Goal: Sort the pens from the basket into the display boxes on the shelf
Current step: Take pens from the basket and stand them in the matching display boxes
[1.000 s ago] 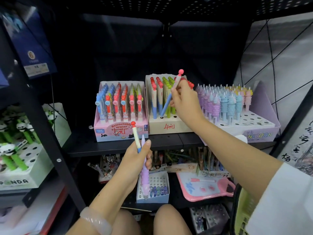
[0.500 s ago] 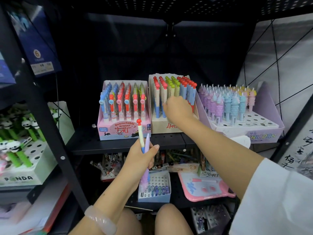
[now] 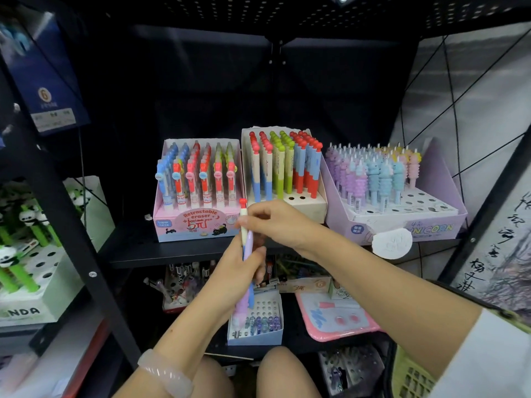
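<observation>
My left hand (image 3: pixel 234 278) grips two pens upright in front of the shelf edge: a cream pen with a red knob (image 3: pixel 243 214) and a lilac unicorn pen (image 3: pixel 244 300). My right hand (image 3: pixel 275 222) pinches the cream pen just below its knob. Behind them on the shelf stand three display boxes: a pink eraser-pen box (image 3: pixel 198 225), a cream box (image 3: pixel 313 206) of red-knob and green-knob pens, and a lilac unicorn box (image 3: pixel 402 222). The corner of a yellow-green basket (image 3: pixel 411 377) shows at the lower right.
A black post (image 3: pixel 71 225) of the rack stands at the left, with a panda pen box (image 3: pixel 31 285) beyond it. On the lower shelf sit a small blue holed box (image 3: pixel 255 334), a pink board (image 3: pixel 339 320) and other pen boxes. My knees are below.
My right hand set a red-knob pen into the cream box, then drew back down to the pens in my left hand and took hold of the cream one. The left hand rose slightly.
</observation>
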`<state>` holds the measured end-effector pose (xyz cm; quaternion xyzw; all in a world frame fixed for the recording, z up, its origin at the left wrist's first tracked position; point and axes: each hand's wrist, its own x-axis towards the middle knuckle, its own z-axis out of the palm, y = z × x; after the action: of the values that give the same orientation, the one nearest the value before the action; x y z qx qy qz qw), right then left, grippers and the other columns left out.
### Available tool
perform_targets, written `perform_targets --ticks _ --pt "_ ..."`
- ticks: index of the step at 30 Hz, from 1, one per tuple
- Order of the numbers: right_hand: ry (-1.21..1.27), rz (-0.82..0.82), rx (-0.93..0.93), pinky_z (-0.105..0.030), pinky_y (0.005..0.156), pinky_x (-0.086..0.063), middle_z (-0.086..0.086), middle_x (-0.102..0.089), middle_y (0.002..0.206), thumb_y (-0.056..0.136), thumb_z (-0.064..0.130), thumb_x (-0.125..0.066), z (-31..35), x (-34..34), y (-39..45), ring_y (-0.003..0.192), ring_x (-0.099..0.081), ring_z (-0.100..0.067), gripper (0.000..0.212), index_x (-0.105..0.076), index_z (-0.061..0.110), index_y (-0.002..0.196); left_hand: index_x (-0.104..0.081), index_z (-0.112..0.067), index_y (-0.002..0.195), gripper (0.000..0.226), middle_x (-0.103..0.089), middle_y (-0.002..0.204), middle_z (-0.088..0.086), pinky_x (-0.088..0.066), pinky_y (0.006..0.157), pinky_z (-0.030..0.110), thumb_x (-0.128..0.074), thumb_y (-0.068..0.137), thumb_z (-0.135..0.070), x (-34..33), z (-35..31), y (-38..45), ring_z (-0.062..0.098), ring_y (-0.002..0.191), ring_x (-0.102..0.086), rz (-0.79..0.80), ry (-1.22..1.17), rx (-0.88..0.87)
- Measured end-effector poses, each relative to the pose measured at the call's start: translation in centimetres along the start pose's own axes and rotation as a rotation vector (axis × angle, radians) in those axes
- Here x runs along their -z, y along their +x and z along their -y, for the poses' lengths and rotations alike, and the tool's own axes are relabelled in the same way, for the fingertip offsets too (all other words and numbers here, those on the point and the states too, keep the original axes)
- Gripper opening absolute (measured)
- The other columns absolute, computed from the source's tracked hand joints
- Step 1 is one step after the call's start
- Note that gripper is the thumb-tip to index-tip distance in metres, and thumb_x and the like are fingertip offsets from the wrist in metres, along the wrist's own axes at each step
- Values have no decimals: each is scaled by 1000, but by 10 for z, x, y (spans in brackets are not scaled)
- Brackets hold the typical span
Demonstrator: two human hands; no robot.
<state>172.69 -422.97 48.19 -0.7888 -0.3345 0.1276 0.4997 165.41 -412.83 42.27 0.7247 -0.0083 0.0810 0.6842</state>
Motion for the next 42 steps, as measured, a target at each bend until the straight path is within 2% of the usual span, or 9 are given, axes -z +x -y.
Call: perform_targets --ticks 3,6,11,17,22,25,32,38,42 --pt "229 -245 -28 -15 53 -46 -3 -63 80 97 21 -47 3 16 1 63 -59 -6 20 -61 15 85 -50 -19 110 16 -60 68 1 -47 52 20 -39 99 -14 -3 3 -3 11 51 -53 34 -84 53" --pt "112 -581 93 -12 49 -47 -5 -62 77 98 20 -43 6 44 3 57 -62 -1 21 -53 20 80 -51 -18 108 17 -61 73 7 -49 49 23 -38 99 -22 -5 5 -7 15 48 -55 21 -113 100" --pt "-147 -825 202 -51 63 -54 -21 -61 77 98 21 -45 3 74 5 74 -62 -38 20 -44 13 79 -48 -9 95 23 -53 58 2 -41 42 22 -36 99 -29 -2 5 -3 14 39 -46 -30 -41 125" --pt "-218 -844 238 -53 64 -53 -19 -61 78 98 23 -44 2 76 16 74 -62 -38 18 -44 16 81 -47 -10 89 25 -48 51 -6 -35 41 21 -38 99 -31 0 8 -2 11 38 -35 -36 2 131" --pt "-296 -835 239 -41 61 -56 -18 -61 78 98 27 -45 2 78 26 73 -63 -34 19 -44 14 83 -48 -10 90 24 -46 49 -7 -33 40 21 -40 97 -32 0 8 -1 9 38 -34 -59 -54 147" --pt "-346 -835 243 -48 60 -52 -17 -59 73 98 28 -45 5 77 32 68 -63 -35 22 -43 13 82 -48 -9 86 27 -45 53 -4 -33 40 20 -41 97 -33 -3 3 -1 8 41 -35 -85 -94 144" --pt "-418 -819 247 -45 58 -53 4 -44 61 97 26 -46 4 73 39 61 -58 -28 20 -43 14 82 -41 -8 72 23 -43 60 7 -32 41 22 -36 94 -7 0 -14 -2 14 45 -34 -132 -373 221" --pt "-620 -579 -16 -36 67 -50 -6 -53 69 97 24 -46 -16 58 37 72 -62 -29 24 -45 9 78 -55 -2 89 40 -63 82 14 -51 71 32 -27 101 -26 1 -15 0 22 72 -59 -169 -380 126" --pt "-679 -597 -52 -26 70 -44 -7 -62 77 94 21 -53 -20 54 21 78 -60 -23 17 -60 6 94 -61 -7 97 48 -69 96 8 -48 85 34 -23 99 -37 2 -15 5 18 93 -63 -235 -437 93"
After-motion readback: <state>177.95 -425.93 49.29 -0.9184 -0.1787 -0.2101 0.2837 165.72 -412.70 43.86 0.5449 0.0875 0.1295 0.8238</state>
